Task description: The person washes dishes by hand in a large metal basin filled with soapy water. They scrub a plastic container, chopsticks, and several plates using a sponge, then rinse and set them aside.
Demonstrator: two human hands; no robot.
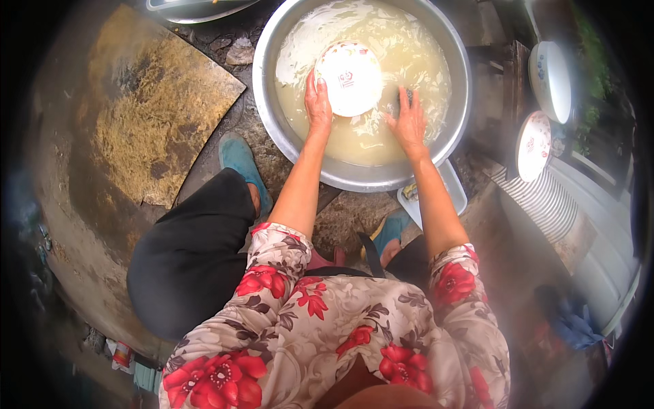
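Observation:
A large metal basin (462, 102) of cloudy, yellowish water (357, 148) stands before me. My left hand (319, 105) grips the left rim of a white plate (352, 84), its thumb on the upper face. The plate has a floral rim and a red mark in its middle, and glare washes out much of its surface. To the right of the plate, my right hand (410, 120) is over the water, its fingers around a dark scouring pad (409, 96). Most of the pad is hidden beneath the fingers.
At right stand a long row of stacked plates (541, 202), a patterned plate (533, 145) and a white bowl (552, 82). A white tray (452, 186) sits against the basin's lower right. A stained board (148, 112) lies on the ground at left. Another metal basin (204, 15) shows at the top.

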